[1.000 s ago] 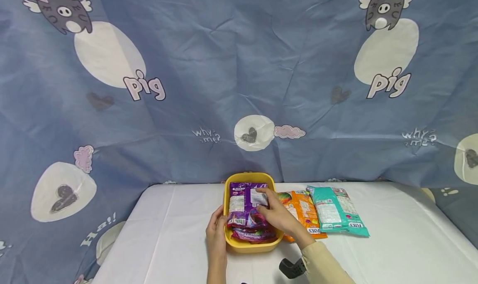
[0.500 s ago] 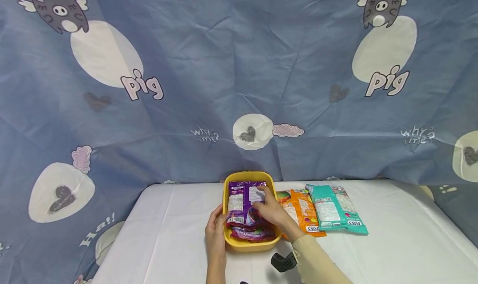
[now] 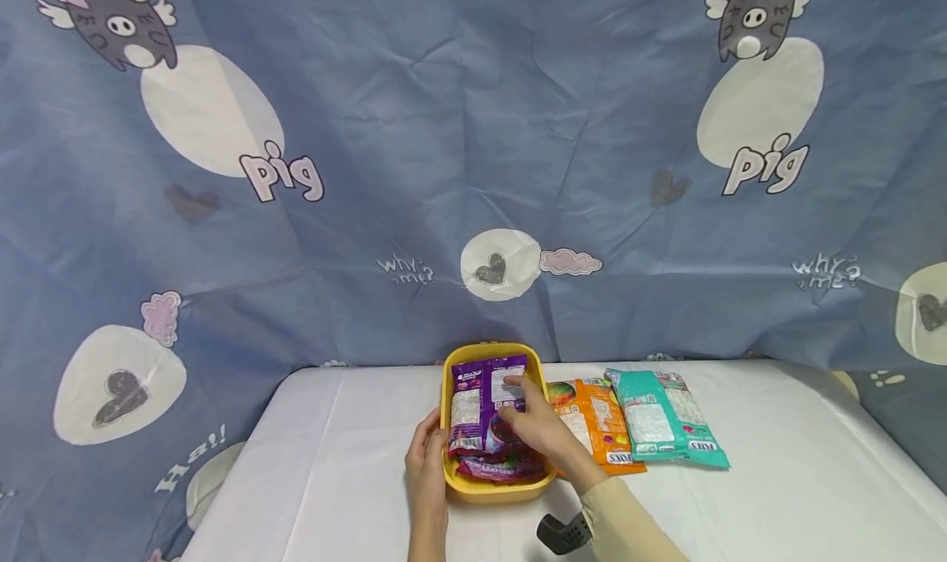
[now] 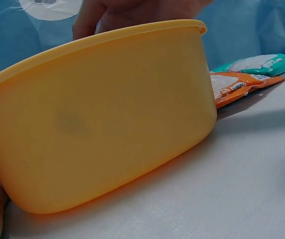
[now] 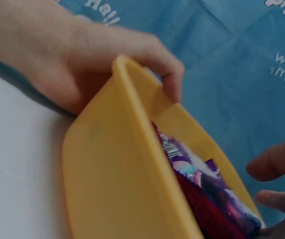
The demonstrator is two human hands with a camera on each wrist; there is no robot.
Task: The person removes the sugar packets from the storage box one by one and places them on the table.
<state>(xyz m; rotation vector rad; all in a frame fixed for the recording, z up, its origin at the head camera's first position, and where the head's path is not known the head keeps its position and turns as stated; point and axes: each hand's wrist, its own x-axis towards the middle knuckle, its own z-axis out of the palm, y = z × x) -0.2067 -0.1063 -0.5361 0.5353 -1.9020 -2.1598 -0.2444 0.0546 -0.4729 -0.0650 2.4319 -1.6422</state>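
Packet point(image 3: 469, 409) has turned slightly inside the yellow tub point(image 3: 500, 494).

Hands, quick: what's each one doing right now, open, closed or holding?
Left hand: closed on the side of the yellow container.
Right hand: open, fingers apart over the purple packet; contact can't be told.

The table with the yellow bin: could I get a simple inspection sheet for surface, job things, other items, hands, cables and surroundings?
Surface: table with a white cover, some creases.
Job things: yellow bin; inside, purple packet on another packet.
Other items: orange packet, teal packet, right of the bin; black object by the beige sleeve.
Hands: left hand touches the bin's left side; right hand over the purple packet, fingers spread.
Cables: nothing seen.
Surroundings: blue backdrop printed with pigs, hearts, lettering.
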